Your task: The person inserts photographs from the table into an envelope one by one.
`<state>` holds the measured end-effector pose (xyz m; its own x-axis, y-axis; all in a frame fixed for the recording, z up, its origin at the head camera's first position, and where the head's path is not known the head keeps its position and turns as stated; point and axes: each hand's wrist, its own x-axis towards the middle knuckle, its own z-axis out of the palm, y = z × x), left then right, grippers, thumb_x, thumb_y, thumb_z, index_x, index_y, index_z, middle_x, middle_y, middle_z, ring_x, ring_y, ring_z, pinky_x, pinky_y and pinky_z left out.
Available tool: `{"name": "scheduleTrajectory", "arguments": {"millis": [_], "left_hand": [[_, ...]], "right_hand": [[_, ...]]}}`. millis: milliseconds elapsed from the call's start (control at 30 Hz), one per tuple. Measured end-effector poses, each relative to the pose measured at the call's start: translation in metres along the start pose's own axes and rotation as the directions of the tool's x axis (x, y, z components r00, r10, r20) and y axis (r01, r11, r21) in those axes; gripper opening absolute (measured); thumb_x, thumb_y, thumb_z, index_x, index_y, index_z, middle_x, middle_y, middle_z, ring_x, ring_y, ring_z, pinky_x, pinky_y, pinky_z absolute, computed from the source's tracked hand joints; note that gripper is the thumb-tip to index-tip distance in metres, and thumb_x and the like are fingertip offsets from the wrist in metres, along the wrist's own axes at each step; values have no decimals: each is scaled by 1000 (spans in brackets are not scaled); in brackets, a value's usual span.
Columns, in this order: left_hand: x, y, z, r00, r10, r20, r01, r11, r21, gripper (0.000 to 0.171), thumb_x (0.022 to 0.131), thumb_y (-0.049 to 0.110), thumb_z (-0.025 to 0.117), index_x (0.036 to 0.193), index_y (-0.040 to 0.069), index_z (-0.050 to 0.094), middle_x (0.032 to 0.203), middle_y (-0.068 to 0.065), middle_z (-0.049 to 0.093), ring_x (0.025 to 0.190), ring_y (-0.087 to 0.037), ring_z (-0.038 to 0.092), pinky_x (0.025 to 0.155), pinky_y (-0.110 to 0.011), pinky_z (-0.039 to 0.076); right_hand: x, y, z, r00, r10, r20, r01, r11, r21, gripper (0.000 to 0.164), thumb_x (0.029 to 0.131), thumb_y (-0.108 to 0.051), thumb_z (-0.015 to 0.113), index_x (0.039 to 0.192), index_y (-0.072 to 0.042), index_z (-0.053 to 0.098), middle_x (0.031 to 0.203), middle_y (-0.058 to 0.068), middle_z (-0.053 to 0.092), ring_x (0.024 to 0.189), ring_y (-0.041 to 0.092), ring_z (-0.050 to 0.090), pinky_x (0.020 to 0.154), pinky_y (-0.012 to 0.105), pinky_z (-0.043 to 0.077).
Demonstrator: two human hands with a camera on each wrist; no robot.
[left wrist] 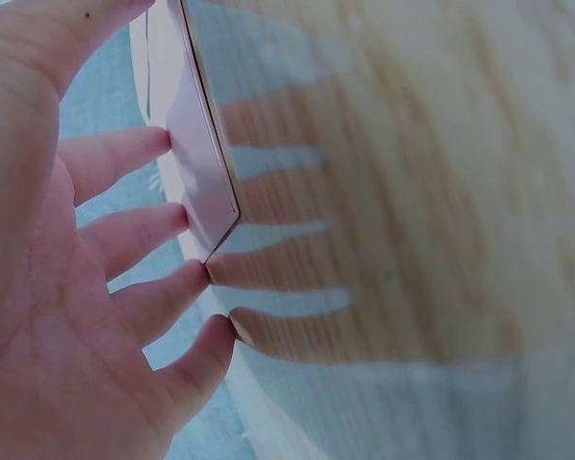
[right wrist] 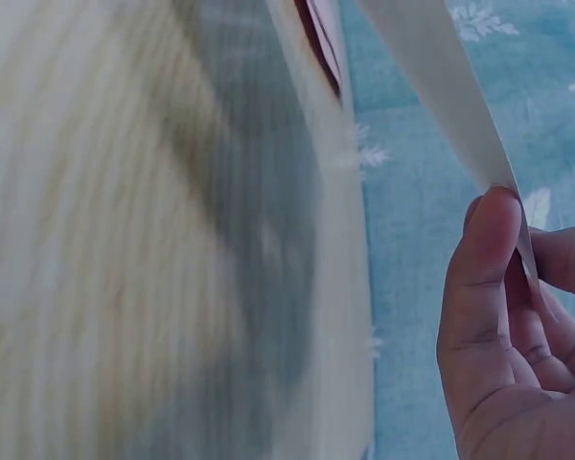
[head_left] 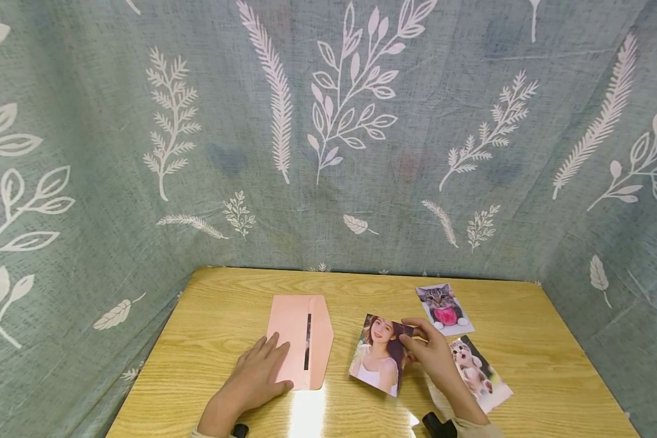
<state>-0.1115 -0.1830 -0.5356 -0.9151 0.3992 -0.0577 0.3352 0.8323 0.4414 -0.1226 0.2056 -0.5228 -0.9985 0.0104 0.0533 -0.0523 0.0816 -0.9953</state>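
A pink envelope [head_left: 292, 319] lies on the table with its flap folded out toward the right. In a dark slot along it, part of something dark shows. My left hand [head_left: 255, 372] rests on its near left part with fingers spread; the left wrist view shows fingertips at the edge of the envelope [left wrist: 203, 182]. Between thumb and fingers, my right hand [head_left: 429, 356] pinches the right edge of a photo print [head_left: 376, 362] of a person in a white top. Seen edge-on in the right wrist view, the photo [right wrist: 446, 86] is held up off the table.
Two more photo prints lie on the right: a cat with a pink heart [head_left: 444, 309] farther back, and a kitten [head_left: 473, 377] partly behind my right forearm. The wooden table [head_left: 547, 340] ends at a grey-green leaf-patterned cloth [head_left: 394, 237].
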Motion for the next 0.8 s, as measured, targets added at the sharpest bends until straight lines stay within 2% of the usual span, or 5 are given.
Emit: {"name": "scheduleTrajectory", "arguments": {"millis": [367, 633, 800], "left_hand": [[0, 0, 1, 1000, -5, 10, 5, 1000, 11, 79, 87, 49, 75, 150, 11, 48, 160, -19, 29, 146, -43, 24, 110, -68, 24], [0, 0, 1, 1000, -1, 0, 1, 1000, 15, 78, 86, 48, 75, 149, 10, 49, 159, -19, 30, 145, -44, 25, 109, -68, 25], [1, -1, 2, 1000, -2, -1, 2, 1000, 28, 78, 86, 49, 75, 149, 11, 48, 159, -19, 30, 145, -44, 25, 109, -68, 25]], "right_hand": [[24, -3, 24, 999, -21, 38, 19, 998, 58, 34, 94, 7, 64, 126, 12, 55, 96, 24, 62, 56, 21, 63, 53, 51, 58], [42, -7, 37, 998, 1, 65, -4, 999, 39, 34, 94, 6, 64, 127, 9, 57, 96, 23, 62, 56, 24, 63, 58, 57, 57], [56, -6, 48, 997, -28, 66, 26, 999, 28, 32, 92, 9, 64, 123, 11, 58, 97, 24, 64, 56, 23, 63, 55, 55, 57]]}}
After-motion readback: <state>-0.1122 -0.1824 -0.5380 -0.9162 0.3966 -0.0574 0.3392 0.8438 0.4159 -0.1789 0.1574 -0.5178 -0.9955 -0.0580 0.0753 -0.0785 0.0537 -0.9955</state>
